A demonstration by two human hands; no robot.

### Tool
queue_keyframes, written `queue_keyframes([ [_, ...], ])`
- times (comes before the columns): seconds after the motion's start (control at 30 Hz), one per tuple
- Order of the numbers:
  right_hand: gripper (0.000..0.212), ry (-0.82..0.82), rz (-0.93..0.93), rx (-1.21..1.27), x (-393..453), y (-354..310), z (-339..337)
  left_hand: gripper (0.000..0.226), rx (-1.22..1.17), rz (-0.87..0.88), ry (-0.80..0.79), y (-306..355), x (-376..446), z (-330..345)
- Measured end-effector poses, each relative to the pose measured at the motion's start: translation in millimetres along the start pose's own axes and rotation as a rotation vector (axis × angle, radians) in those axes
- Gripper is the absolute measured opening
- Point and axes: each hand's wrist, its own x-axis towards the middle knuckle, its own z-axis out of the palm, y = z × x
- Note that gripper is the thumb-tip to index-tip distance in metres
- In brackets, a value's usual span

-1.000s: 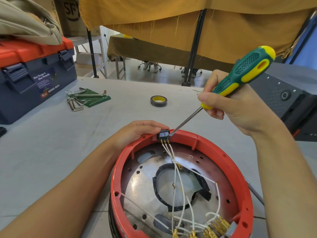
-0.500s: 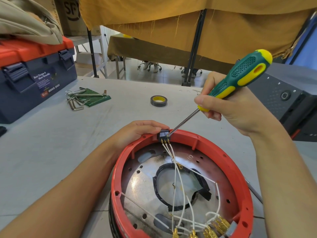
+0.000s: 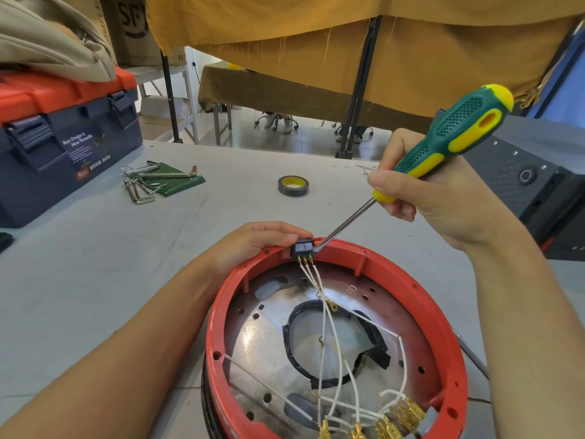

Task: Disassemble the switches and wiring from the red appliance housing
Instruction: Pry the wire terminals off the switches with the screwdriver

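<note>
Switch (image 3: pixel 303 248) sits in the housing (image 3: pixel 335 340) far rim; left hand (image 3: pixel 253 245) curls over the rim, pressing it. Right hand (image 3: pixel 443 198) grips the screwdriver (image 3: pixel 443 147), shaft slanting down-left, tip at the switch's right edge.
</note>
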Motion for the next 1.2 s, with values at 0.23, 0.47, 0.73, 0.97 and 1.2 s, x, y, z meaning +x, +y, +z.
queue_keyframes([
  [0.23, 0.020, 0.017, 0.003, 0.015, 1.1, 3.7, 0.2, 0.040, -0.007, 0.000, 0.000, -0.8, 1.0, -0.6],
  [0.47, 0.019, 0.011, -0.015, 0.013, 1.7, 1.8, 2.2, 0.040, 0.001, -0.003, -0.006, -0.7, 0.0, -0.6],
  [0.73, 0.021, 0.070, 0.060, 0.177, 3.0, 18.0, 0.3, 0.040, 0.023, -0.010, 0.019, 0.4, -0.6, 0.5],
  [0.97, 0.028, 0.128, 0.107, 0.418, 5.6, 42.8, 0.9, 0.039, 0.002, -0.025, 0.032, 0.6, -0.9, 2.2],
  [1.2, 0.030, 0.162, 0.159, 0.514, 7.7, 56.8, 10.5, 0.039, -0.005, -0.016, 0.014, 1.0, -0.5, 2.9],
])
